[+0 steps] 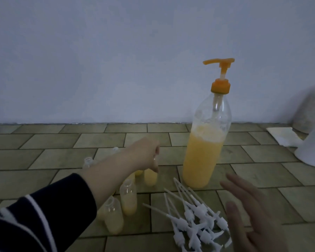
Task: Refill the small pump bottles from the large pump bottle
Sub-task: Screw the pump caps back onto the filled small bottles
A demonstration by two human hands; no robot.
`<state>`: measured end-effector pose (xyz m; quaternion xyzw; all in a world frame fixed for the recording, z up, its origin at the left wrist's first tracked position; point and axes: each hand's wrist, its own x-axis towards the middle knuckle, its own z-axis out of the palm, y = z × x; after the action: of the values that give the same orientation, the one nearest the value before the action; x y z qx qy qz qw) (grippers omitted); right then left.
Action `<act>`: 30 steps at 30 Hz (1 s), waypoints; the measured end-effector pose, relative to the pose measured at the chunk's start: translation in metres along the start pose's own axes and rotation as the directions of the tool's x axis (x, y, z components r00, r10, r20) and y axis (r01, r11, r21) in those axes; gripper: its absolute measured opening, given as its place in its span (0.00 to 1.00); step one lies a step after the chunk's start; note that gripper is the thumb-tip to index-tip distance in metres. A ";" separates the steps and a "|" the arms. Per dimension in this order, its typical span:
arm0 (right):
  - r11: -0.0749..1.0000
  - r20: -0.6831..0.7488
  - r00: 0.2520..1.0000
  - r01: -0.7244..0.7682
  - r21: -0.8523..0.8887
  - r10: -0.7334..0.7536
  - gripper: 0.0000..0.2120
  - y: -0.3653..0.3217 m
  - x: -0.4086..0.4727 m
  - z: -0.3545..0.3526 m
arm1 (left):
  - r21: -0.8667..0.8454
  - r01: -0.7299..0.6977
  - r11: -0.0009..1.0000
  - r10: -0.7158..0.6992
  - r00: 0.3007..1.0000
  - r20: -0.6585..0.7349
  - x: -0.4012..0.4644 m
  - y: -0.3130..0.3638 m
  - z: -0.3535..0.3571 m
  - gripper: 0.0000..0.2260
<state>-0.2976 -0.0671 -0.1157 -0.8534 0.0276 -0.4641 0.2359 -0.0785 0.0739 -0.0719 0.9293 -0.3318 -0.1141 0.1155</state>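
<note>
Standing on worktop: large pump bottle [205, 142], upright, right of centre on the tiled worktop [62, 151], near the pale wall [116, 51].
Large bottle look: clear plastic, orange pump head and collar, spout pointing left; opaque yellow-orange liquid fills a bit over half, frothy at the surface.
Small pump bottles: a cluster to its left, all uncapped. One [150, 176] just under the fingers, yellow nearly to the top; one [128, 197] about half full; one [114, 217] nearest the camera, roughly half full. An unfilled clear one [88, 162] stands behind the forearm (others partly hidden by the arm).
Loose pumps: white pump tops [193, 215] with long dip tubes, heaped in front of the large bottle.
Left hand [145, 153]: reached out above the cluster, fingers curled downward over a filled bottle's neck; whether they actually grip it, cannot tell. Dark sleeve with white stripes.
Right hand [253, 215]: spread flat, fingers apart, holding nothing, near the pump heap.
</note>
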 end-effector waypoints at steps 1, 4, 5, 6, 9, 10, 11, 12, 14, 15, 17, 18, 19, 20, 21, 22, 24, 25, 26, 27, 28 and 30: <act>1.000 0.020 1.000 -0.010 0.003 0.010 0.20 0.006 -0.006 0.006 | 0.024 0.008 1.000 -0.009 1.000 0.025 0.001 -0.001 0.003 0.21; 0.998 0.080 0.996 -0.047 0.041 0.044 0.22 0.025 -0.025 0.027 | 0.091 0.020 0.996 -0.026 0.998 0.058 0.004 -0.002 0.011 0.20; 0.998 0.111 0.993 -0.049 0.044 0.044 0.20 0.032 -0.030 0.032 | 0.115 0.019 0.993 -0.025 0.998 0.053 0.005 -0.003 0.012 0.20; 0.998 0.146 0.989 -0.048 0.048 0.040 0.18 0.039 -0.034 0.038 | 0.135 0.017 0.991 -0.024 0.999 0.049 0.005 -0.003 0.014 0.19; 1.000 0.223 0.975 0.003 -0.013 0.000 0.10 0.056 -0.045 0.052 | 0.173 0.014 0.985 -0.023 0.999 0.050 0.003 -0.007 0.017 0.21; 0.999 0.244 0.970 0.021 -0.039 -0.011 0.09 0.058 -0.046 0.056 | 0.174 0.014 0.985 -0.022 0.999 0.043 0.000 -0.006 0.016 0.22; 0.999 0.281 0.960 0.016 -0.052 -0.001 0.10 0.059 -0.047 0.059 | 0.165 0.011 0.986 -0.015 1.000 0.027 -0.003 -0.005 0.013 0.22; 0.996 0.325 0.946 0.008 -0.086 0.020 0.11 0.057 -0.047 0.060 | 0.150 0.000 0.989 0.000 1.000 -0.004 -0.009 -0.002 0.007 0.22; 0.980 0.375 0.926 0.032 -0.195 0.044 0.16 0.056 -0.047 0.062 | 0.093 -0.027 0.995 0.038 0.992 -0.117 -0.026 0.001 -0.008 0.20; 0.971 0.380 0.924 0.048 -0.235 0.046 0.16 0.056 -0.047 0.062 | 0.040 -0.038 0.998 0.045 0.980 -0.196 -0.037 0.001 -0.016 0.19; 0.961 0.372 0.926 0.045 -0.273 0.062 0.15 0.058 -0.048 0.064 | -0.110 -0.053 0.993 0.008 0.928 -0.373 -0.067 -0.004 -0.027 0.15; 0.958 0.370 0.927 0.041 -0.285 0.071 0.13 0.059 -0.048 0.065 | -0.187 -0.062 0.980 -0.030 0.891 -0.452 -0.083 -0.009 -0.030 0.13; 0.953 0.361 0.931 0.053 -0.297 0.061 0.13 0.063 -0.050 0.067 | -0.259 -0.067 0.963 -0.078 0.855 -0.513 -0.099 -0.017 -0.029 0.11; 0.951 0.364 0.930 0.063 -0.303 0.055 0.13 0.065 -0.050 0.069 | -0.330 -0.062 0.942 -0.138 0.825 -0.548 -0.114 -0.025 -0.026 0.10; 0.948 0.377 0.924 0.070 -0.310 0.055 0.13 0.066 -0.049 0.071 | -0.401 -0.054 0.915 -0.198 0.804 -0.561 -0.127 -0.034 -0.020 0.10; 0.943 0.395 0.916 0.072 -0.324 0.066 0.11 0.066 -0.048 0.071 | -0.469 -0.051 0.882 -0.251 0.790 -0.559 -0.139 -0.041 -0.013 0.12; 0.935 0.401 0.912 0.066 -0.350 0.086 0.09 0.066 -0.045 0.072 | -0.607 -0.048 0.793 -0.357 0.772 -0.527 -0.159 -0.053 0.006 0.15; 0.934 0.406 0.909 0.061 -0.353 0.094 0.10 0.067 -0.044 0.074 | -0.675 -0.050 0.736 -0.403 0.769 -0.496 -0.167 -0.056 0.018 0.13; 0.933 0.404 0.909 0.057 -0.354 0.098 0.10 0.067 -0.044 0.075 | -0.722 -0.057 0.690 -0.428 0.772 -0.470 -0.173 -0.057 0.029 0.11; 0.933 0.399 0.914 0.076 -0.353 0.077 0.11 0.069 -0.044 0.078 | -0.743 -0.053 0.667 -0.438 0.779 -0.448 -0.178 -0.057 0.042 0.11; 0.936 0.395 0.916 0.071 -0.344 0.076 0.10 0.069 -0.045 0.078 | -0.755 -0.043 0.655 -0.441 0.789 -0.428 -0.181 -0.056 0.052 0.14; 0.946 0.389 0.917 0.043 -0.321 0.091 0.13 0.068 -0.041 0.077 | -0.756 -0.003 0.654 -0.452 0.800 -0.394 -0.183 -0.057 0.071 0.21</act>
<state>-0.2477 -0.0872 -0.2121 -0.9564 0.0653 -0.2667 0.0993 -0.2029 0.2246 -0.1308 0.8321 -0.0868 0.0233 0.5474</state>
